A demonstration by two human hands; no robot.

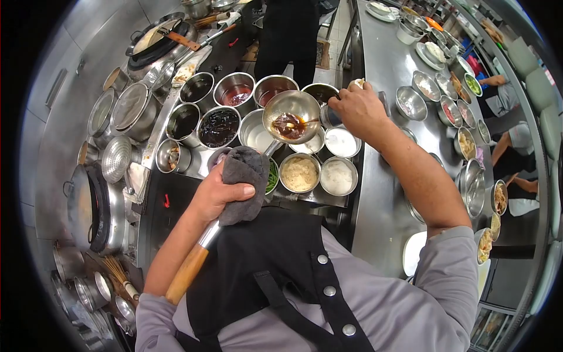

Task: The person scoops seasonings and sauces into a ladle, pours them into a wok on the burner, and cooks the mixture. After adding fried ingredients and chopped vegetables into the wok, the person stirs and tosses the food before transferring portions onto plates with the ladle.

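My left hand (214,196) is closed around a dark grey cloth (246,182) wrapped on the handle of a ladle (274,108). The ladle's wooden handle end (186,274) runs back along my forearm. Brown sauce (288,124) lies in its bowl, which hovers over the seasoning pots. To the right of that bowl, my right hand (360,110) grips a small grey cylindrical container (331,116), tipped sideways with its end toward the ladle. My fingers hide part of the container. A pale object (356,84) shows behind my knuckles; its kind is unclear.
Below stand steel pots of dark sauce (219,128), red liquid (236,94), a yellowish paste (299,174) and white granules (338,177). Strainers (116,158) and woks line the left. Ingredient bowls (411,104) cover the right counter. Other people stand ahead and at right.
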